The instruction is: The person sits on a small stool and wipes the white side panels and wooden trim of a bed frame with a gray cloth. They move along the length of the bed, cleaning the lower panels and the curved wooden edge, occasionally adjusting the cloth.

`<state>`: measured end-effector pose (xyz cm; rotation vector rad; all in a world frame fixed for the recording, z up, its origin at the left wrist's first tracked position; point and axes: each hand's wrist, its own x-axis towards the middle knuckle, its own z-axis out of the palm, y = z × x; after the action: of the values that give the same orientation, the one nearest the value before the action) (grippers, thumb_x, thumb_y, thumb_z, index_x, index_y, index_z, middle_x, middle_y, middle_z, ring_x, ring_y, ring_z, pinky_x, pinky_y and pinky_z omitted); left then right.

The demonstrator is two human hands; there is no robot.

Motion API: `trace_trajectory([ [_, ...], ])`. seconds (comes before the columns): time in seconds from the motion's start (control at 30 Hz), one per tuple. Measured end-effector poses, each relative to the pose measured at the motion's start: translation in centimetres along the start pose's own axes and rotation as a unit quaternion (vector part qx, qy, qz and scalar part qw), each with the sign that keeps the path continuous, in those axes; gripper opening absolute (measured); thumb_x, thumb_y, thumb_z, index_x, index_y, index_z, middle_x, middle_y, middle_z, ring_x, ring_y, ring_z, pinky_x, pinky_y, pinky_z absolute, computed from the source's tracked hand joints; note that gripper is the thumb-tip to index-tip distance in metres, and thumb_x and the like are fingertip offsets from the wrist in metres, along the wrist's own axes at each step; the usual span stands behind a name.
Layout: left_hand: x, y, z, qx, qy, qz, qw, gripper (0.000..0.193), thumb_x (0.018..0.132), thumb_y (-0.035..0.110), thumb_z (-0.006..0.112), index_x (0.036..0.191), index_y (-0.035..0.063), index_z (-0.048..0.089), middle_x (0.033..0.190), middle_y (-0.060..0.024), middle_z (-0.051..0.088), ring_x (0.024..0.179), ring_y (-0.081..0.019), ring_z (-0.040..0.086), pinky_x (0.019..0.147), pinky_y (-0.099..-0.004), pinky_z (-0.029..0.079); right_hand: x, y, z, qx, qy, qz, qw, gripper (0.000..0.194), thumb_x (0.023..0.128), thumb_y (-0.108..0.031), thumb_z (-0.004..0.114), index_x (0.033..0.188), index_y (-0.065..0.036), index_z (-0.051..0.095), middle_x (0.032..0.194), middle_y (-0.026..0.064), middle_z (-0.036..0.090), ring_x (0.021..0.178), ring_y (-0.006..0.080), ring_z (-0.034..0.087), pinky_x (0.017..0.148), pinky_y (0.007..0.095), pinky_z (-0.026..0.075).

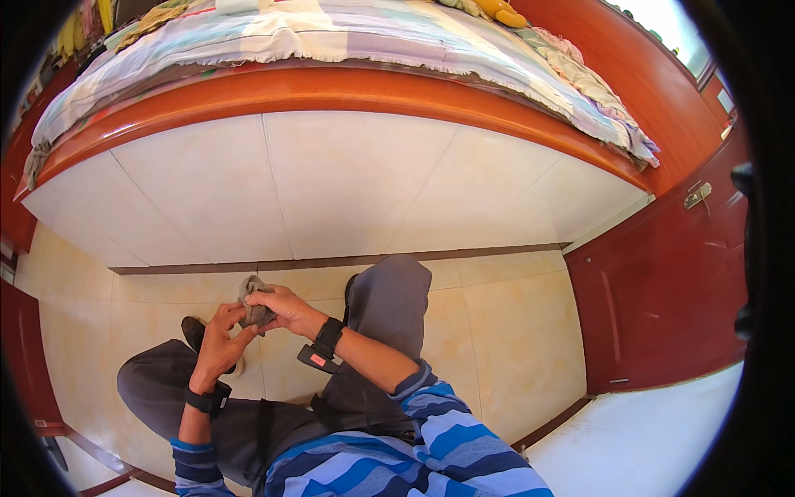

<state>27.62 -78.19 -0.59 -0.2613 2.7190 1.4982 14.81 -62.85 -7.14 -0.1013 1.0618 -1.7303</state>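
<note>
A crumpled grey-brown cloth [253, 287] is bunched up between my two hands, in front of my knees and above the tiled floor. My right hand [287, 309] grips it from the right, thumb and fingers around the bundle. From the left, my left hand [222, 338] has its fingertips on the cloth's edge, thumb pointing toward my right hand. The cloth's underside is hidden. Black bands with small boxes are strapped on both wrists.
Ahead stands a raised bed platform with pale tiled sides [366, 180] and an orange-brown wooden edge [348, 87], covered by a fringed striped blanket [385, 37]. A dark red door [664, 279] is at the right. Beige tiles [522, 317] make up the floor.
</note>
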Motion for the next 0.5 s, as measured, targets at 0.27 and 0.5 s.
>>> trace_trajectory([
  [0.27,-0.4,-1.6,0.2,-0.036,-0.009,-0.008,0.999,0.03,0.093,0.007,0.072,0.122,0.002,0.07,0.131,-0.0092,0.061,0.118,-0.0227,0.063,0.098,-0.036,0.051,-0.4,-0.1,0.1,-0.025,0.035,-0.033,0.999,0.027,0.086,-0.028,0.07,0.102,-0.006,0.065,0.092,0.0074,0.07,0.076,0.0207,0.071,0.064,0.0379,0.06],
  [0.5,-0.4,-1.9,0.1,-0.018,-0.003,0.021,1.0,0.029,0.093,0.005,0.072,0.121,0.0009,0.069,0.126,-0.0086,0.063,0.112,-0.021,0.065,0.094,-0.0343,0.052,-0.1,-0.1,-0.3,-0.051,0.033,-0.022,0.998,0.028,0.089,-0.029,0.069,0.108,-0.008,0.066,0.098,0.0048,0.07,0.086,0.0178,0.07,0.075,0.0384,0.06],
])
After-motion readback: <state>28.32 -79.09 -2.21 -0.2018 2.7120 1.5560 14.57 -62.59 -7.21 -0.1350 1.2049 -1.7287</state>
